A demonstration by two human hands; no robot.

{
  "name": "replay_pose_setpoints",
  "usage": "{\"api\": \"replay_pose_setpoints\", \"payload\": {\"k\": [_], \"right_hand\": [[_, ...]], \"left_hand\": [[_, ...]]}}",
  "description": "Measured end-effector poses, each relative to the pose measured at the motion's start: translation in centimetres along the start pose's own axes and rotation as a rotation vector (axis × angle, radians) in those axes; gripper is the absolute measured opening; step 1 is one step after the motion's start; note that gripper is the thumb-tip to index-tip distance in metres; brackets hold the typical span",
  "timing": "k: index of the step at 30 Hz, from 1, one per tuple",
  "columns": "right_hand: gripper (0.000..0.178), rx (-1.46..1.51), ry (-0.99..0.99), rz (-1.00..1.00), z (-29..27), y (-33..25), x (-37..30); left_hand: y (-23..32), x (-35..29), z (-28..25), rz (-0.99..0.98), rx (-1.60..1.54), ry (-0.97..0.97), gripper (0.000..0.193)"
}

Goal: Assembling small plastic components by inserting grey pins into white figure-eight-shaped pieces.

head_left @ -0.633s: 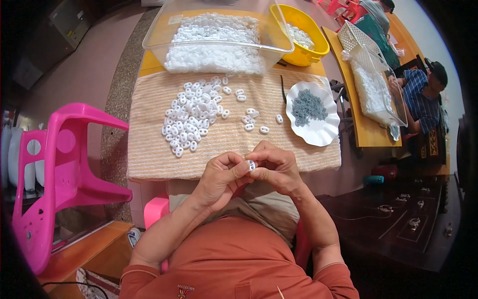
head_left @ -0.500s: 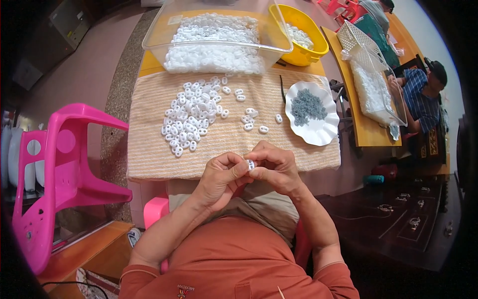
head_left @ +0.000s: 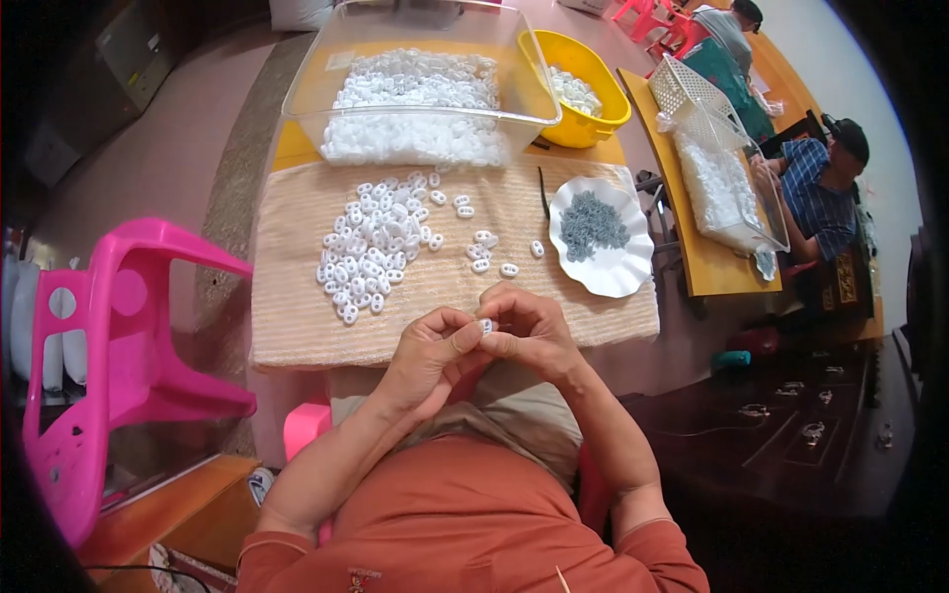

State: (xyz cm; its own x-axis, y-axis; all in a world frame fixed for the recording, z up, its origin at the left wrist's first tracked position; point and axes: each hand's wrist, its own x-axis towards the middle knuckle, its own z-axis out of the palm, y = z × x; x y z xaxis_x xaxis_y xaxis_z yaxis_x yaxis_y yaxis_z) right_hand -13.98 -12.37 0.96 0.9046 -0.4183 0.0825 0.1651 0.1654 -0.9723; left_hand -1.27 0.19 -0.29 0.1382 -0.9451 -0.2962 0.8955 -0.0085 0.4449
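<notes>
Just over the front edge of the cloth, my left hand (head_left: 431, 360) and my right hand (head_left: 531, 332) meet with thumbs and fingers pinched. Between their fingertips is a small white oval plastic piece (head_left: 486, 326) with dark holes, held by both hands and partly covered by them. Beyond my left hand lies a heap of similar white two-holed pieces (head_left: 371, 242) on the striped cloth (head_left: 297, 331). A few loose pieces (head_left: 509, 270) lie beyond my right hand. Farther right, a white wavy-edged plate (head_left: 623, 282) carries a pile of tiny grey parts (head_left: 593, 225), too small to make out singly.
At the back stand a clear plastic bin (head_left: 306, 124) full of white pieces and a yellow basin (head_left: 618, 109). A thin black strip (head_left: 543, 193) lies near the plate. A pink chair (head_left: 109, 326) is at left. Another person (head_left: 820, 188) sits at a side table (head_left: 707, 277) with another bin.
The view has shifted slightly, so the table and its things sit a little differently in the picture. Both hands stay together on the white piece, with only slight finger movement.
</notes>
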Motion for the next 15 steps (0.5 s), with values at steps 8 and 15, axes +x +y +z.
{"api": "replay_pose_setpoints", "payload": {"k": [8, 15], "right_hand": [[0.014, 0.132, 0.113, 0.183, 0.2, -1.5, -0.1], [0.018, -0.623, 0.746, -0.316, -4.3, -6.9, 4.4]], "left_hand": [[0.5, -0.3, 0.8, 0.008, 0.002, -0.015, 0.012], [0.3, -0.7, 0.7, -0.019, 0.087, 0.06, 0.01]]}}
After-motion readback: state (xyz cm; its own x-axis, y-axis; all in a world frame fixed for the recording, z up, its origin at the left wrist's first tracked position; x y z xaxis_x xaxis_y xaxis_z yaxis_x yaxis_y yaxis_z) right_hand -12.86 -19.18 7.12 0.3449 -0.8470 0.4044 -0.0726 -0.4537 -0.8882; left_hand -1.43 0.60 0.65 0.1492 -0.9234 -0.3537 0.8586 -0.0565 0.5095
